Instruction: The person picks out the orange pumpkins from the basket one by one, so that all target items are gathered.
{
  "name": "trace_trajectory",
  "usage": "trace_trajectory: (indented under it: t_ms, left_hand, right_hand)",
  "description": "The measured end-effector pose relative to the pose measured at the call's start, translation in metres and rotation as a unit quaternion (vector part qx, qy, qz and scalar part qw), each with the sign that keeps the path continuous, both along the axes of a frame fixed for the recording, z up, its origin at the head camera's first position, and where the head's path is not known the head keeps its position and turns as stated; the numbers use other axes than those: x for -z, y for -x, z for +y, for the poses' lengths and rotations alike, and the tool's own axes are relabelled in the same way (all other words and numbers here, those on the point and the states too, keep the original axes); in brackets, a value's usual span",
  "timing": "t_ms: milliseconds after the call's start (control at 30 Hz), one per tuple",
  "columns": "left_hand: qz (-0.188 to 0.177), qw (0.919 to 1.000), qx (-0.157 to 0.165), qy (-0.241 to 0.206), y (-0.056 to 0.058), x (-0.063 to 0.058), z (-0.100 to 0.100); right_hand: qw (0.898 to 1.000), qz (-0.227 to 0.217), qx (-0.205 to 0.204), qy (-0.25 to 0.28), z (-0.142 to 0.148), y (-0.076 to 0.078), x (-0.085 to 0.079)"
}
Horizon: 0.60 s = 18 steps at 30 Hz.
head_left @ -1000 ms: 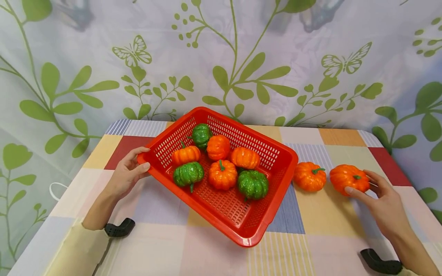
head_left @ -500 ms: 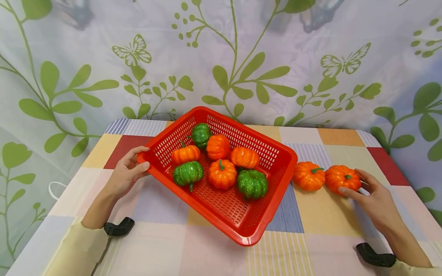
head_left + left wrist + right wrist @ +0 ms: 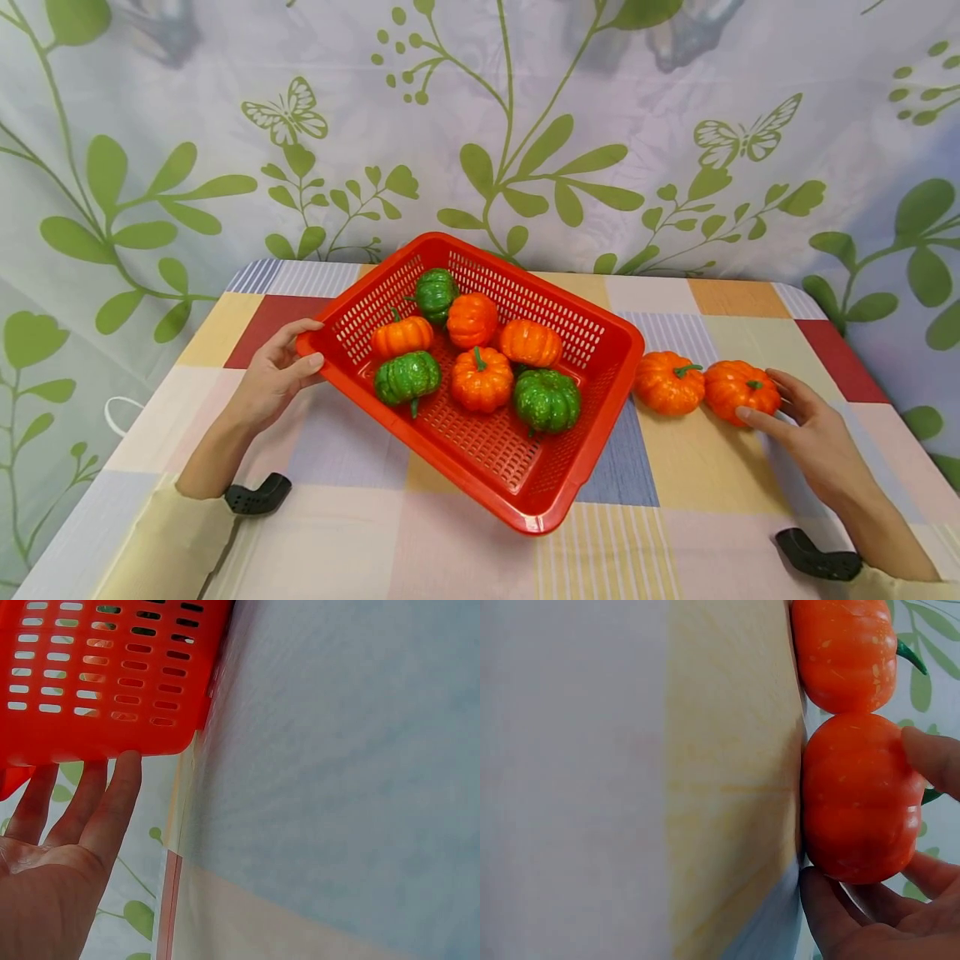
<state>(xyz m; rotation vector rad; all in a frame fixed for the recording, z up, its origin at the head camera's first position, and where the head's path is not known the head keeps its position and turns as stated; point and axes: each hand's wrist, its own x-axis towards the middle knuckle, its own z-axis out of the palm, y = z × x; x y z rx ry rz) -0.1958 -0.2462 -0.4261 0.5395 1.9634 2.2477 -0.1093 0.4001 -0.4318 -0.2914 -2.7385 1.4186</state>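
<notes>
My left hand (image 3: 279,375) pinches the left corner of a red plastic basket (image 3: 517,508), thumb over the rim. In the left wrist view its fingers (image 3: 120,799) reach beneath the basket's slotted wall (image 3: 105,735). Inside lie several small orange and green pumpkins, such as a green pumpkin (image 3: 547,402) and an orange pumpkin (image 3: 482,381). My right hand (image 3: 817,437) grips another orange pumpkin (image 3: 738,392) from its right side, thumb in front and fingers behind. That pumpkin sits against a second loose orange pumpkin (image 3: 847,656), which rests beside the basket's right rim.
A patchwork-patterned cloth (image 3: 337,533) covers the table. Behind it hangs a pale curtain (image 3: 525,100) with green leaves and butterflies. Black wrist straps (image 3: 258,495) are on both arms. A white cord loop (image 3: 120,414) shows past the left table edge.
My right hand has moved the orange pumpkin left until it meets the other loose one; over the last half second it barely moves. The left hand and basket stay in place.
</notes>
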Motion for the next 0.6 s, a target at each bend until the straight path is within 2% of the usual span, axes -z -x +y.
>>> trace_trajectory:
  t_ms: [333,600]
  left_hand:
    - [0.001,1.0,0.0,0.001,0.0005,0.0009,0.0]
    - [0.002,1.0,0.001,-0.001,0.0003,0.0001,-0.0002]
  right_hand:
    - [1.0,0.018,-0.005,0.025,0.002,-0.0021,-0.0006]
    - [0.999,0.031,-0.021,0.022,0.0011,-0.0021,-0.0018]
